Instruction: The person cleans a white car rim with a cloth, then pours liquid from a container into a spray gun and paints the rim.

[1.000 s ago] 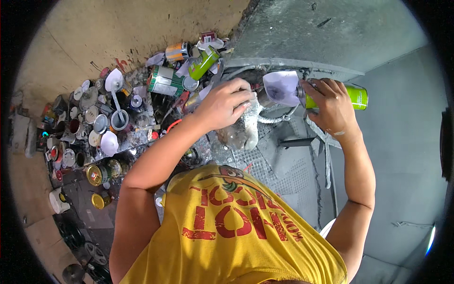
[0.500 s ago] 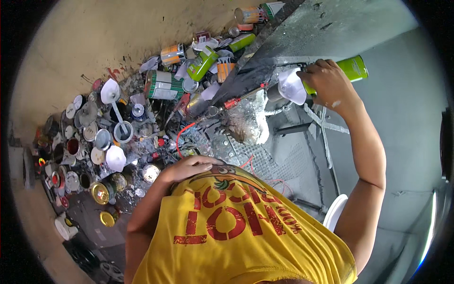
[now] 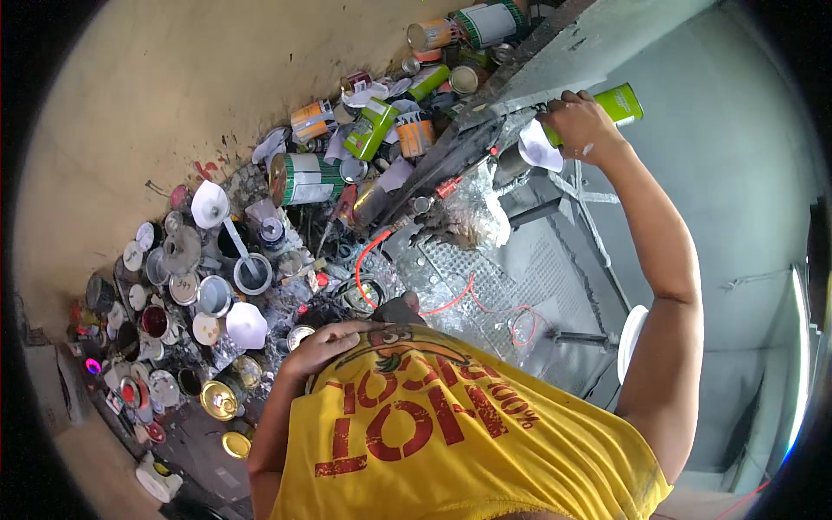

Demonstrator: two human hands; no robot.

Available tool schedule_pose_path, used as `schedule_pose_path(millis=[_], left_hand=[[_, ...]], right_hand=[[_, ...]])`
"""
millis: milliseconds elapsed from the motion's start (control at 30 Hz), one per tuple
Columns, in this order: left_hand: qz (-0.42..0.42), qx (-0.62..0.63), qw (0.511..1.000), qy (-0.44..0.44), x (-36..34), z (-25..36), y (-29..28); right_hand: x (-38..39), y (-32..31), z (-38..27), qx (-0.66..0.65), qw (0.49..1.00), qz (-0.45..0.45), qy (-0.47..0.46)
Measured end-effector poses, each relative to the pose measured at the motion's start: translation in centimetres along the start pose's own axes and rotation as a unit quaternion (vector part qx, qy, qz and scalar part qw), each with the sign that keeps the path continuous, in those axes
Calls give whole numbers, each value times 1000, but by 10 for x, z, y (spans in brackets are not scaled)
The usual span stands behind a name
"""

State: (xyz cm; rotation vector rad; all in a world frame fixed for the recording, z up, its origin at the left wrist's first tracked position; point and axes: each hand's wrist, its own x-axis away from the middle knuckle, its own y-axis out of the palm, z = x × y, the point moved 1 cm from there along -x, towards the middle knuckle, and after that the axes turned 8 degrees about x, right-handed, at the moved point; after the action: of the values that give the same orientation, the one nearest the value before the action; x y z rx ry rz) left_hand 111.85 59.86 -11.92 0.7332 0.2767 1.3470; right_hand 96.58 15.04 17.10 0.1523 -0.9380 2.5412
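At the upper right, my right hand [image 3: 582, 126] is wrapped round a green rectangular can [image 3: 620, 104], which lies tilted nearly on its side. The can's near end points at a white paper cone [image 3: 539, 147], which sits in the mouth of a grey cup [image 3: 510, 168]. Whether liquid is running out cannot be made out. A red fitting [image 3: 448, 186] and an orange-red hose [image 3: 360, 273] lead toward the cup, beside a white paint-crusted lump [image 3: 478, 212]. My left hand [image 3: 334, 345] rests flat on the front of my yellow shirt, fingers stretched, holding nothing.
Paint tins, lids and used paper cones crowd the left, among them a gold-lidded tin [image 3: 218, 400] and a stirring stick [image 3: 236, 241] in a pot. A large green-banded tin [image 3: 305, 179] lies farther back. A grey ledge [image 3: 520, 82] runs diagonally behind the cup.
The view has shifted, so the tins sit lower and farther right in it. My right hand keeps the green can tilted at the paper cone; my left hand stays on the shirt.
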Motion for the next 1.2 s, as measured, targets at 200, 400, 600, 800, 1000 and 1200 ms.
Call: schedule_pose_path(millis=[200,400,600,800,1000,1200], left_hand=[[9,-16,999,-33,18,7,-5],[-11,-64,998,-16,20,15,-7],[22,3,999,-27,24,9,1],[14,13,1000,-11,24,-3,0],[39,21,999,-16,29,-1,5],[54,-2,999,0,35,1,0]], right_hand=[[11,-12,-3,-2,997,-36,66],[25,-19,3,-9,995,13,102],[31,-9,-9,-37,994,-17,99],[40,1,-13,-25,993,12,116],[42,-2,-19,-49,994,9,101],[43,-3,-12,-20,994,50,90]])
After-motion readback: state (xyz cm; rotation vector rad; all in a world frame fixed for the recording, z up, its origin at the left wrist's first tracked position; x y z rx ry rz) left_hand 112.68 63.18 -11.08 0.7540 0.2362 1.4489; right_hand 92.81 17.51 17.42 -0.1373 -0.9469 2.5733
